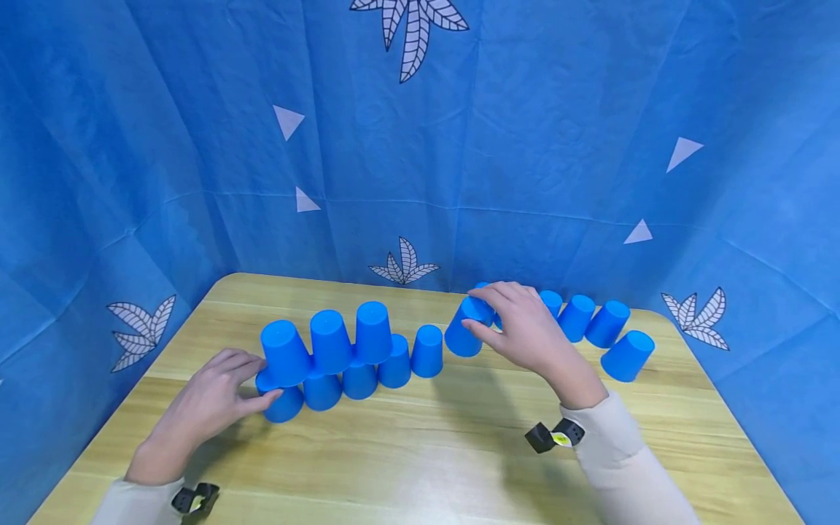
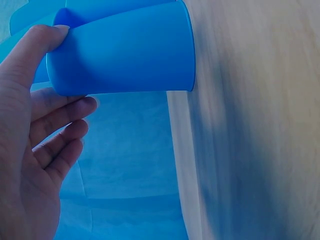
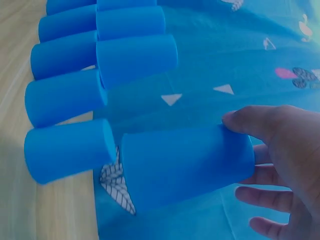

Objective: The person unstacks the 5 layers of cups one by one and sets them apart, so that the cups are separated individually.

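Note:
A lower row of several upside-down blue cups (image 1: 428,351) (image 3: 70,150) stands on the table, with three more cups (image 1: 331,343) (image 3: 137,57) bridging its left part. At the row's left end, my left hand (image 1: 213,397) (image 2: 30,135) has thumb and fingers around the closed end of the lowest left cup (image 1: 284,407) (image 2: 125,52). My right hand (image 1: 528,332) (image 3: 285,170) grips a separate blue cup (image 1: 467,332) (image 3: 187,167) by its closed end, its open rim downward, just right of the row. In the right wrist view, this cup appears raised above the tabletop.
Farther right on the wooden table (image 1: 407,452) are several other blue cups (image 1: 607,324), partly hidden by the right hand. One cup (image 1: 628,356) stands nearer the front on that side. A blue patterned curtain (image 1: 538,131) surrounds the table's back and sides.

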The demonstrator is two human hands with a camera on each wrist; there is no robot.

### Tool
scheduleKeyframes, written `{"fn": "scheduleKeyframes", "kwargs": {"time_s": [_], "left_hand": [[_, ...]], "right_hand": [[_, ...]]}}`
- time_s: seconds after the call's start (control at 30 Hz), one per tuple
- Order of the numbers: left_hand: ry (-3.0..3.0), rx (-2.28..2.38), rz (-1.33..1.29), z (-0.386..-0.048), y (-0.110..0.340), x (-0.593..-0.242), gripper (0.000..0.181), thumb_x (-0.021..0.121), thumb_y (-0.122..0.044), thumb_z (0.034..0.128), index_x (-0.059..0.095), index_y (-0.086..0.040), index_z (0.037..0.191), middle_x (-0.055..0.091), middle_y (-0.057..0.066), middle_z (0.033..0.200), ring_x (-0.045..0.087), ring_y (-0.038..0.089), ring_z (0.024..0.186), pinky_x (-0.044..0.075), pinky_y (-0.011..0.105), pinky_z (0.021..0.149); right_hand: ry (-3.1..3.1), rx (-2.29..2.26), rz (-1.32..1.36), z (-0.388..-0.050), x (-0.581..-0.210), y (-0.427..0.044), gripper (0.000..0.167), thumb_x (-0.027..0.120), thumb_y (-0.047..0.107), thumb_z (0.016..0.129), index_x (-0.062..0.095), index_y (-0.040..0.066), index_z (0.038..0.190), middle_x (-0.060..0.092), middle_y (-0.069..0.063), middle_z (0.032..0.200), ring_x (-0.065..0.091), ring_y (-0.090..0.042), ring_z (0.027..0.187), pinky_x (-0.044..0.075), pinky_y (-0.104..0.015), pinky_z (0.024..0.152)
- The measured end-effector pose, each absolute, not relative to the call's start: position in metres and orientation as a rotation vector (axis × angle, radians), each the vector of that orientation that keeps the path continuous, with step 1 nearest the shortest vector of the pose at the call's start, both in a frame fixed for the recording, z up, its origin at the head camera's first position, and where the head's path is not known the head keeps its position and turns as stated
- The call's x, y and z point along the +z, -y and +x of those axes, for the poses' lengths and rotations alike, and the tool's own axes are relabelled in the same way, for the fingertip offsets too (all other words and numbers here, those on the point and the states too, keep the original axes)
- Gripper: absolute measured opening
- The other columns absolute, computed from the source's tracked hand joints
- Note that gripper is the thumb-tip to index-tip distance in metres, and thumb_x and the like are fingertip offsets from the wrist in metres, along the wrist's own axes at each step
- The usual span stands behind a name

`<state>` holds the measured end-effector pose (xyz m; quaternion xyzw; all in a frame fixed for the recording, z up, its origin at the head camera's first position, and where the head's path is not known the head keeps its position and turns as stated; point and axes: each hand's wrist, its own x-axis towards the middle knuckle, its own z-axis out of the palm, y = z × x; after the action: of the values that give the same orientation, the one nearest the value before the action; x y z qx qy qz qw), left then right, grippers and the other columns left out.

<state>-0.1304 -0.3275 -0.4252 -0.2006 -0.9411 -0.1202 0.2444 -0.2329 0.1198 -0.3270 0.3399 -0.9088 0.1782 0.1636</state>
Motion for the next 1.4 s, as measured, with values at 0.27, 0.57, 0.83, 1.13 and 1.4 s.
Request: {"fn": "scheduleKeyframes", "kwargs": {"time_s": [0.27, 0.57, 0.83, 1.13, 1.4], "left_hand": [[2.585, -0.327, -0.531, -0.129, 0.327, -0.424, 0.049, 0.084, -0.037, 0.0725, 0.073, 0.002, 0.1, 0.069, 0.012, 0.097, 0.061, 0.03, 0.092, 0.056, 0.05, 0.078], [2.59, -0.331, -0.524, -0.128, 0.327, -0.424, 0.049, 0.084, -0.036, 0.0721, 0.073, 0.003, 0.1, 0.069, 0.012, 0.097, 0.061, 0.03, 0.092, 0.056, 0.05, 0.078], [2.578, -0.337, -0.546, -0.13, 0.327, -0.424, 0.047, 0.085, -0.033, 0.0717, 0.073, 0.003, 0.099, 0.07, 0.012, 0.096, 0.062, 0.03, 0.091, 0.055, 0.049, 0.079], [2.553, -0.338, -0.578, -0.13, 0.328, -0.425, 0.047, 0.084, -0.035, 0.0727, 0.073, 0.003, 0.099, 0.069, 0.012, 0.095, 0.062, 0.03, 0.09, 0.055, 0.049, 0.078], [2.555, -0.33, -0.58, -0.13, 0.328, -0.424, 0.048, 0.083, -0.036, 0.0734, 0.073, 0.004, 0.1, 0.069, 0.012, 0.095, 0.061, 0.029, 0.09, 0.055, 0.048, 0.079]], "right_hand": [[2.655, 0.526, 0.862, -0.233, -0.343, -0.149, 0.047, 0.071, 0.037, 0.09, 0.064, 0.008, 0.126, 0.065, -0.01, 0.12, 0.056, -0.034, 0.114, 0.043, -0.058, 0.095], [2.825, 0.493, 0.724, -0.237, -0.368, -0.183, 0.049, 0.07, 0.034, 0.091, 0.061, 0.006, 0.129, 0.061, -0.015, 0.126, 0.053, -0.038, 0.119, 0.038, -0.063, 0.099], [2.865, 0.469, 0.658, -0.243, -0.378, -0.216, 0.046, 0.069, 0.031, 0.091, 0.061, 0.003, 0.127, 0.061, -0.019, 0.125, 0.051, -0.043, 0.119, 0.036, -0.068, 0.098], [2.923, 0.383, 0.597, -0.253, -0.38, -0.251, 0.047, 0.068, 0.029, 0.091, 0.059, -0.001, 0.126, 0.057, -0.026, 0.127, 0.045, -0.051, 0.122, 0.032, -0.071, 0.099], [2.949, 0.295, 0.561, -0.264, -0.382, -0.278, 0.05, 0.067, 0.03, 0.092, 0.058, -0.004, 0.128, 0.055, -0.03, 0.126, 0.048, -0.051, 0.118, 0.04, -0.067, 0.094]]}}
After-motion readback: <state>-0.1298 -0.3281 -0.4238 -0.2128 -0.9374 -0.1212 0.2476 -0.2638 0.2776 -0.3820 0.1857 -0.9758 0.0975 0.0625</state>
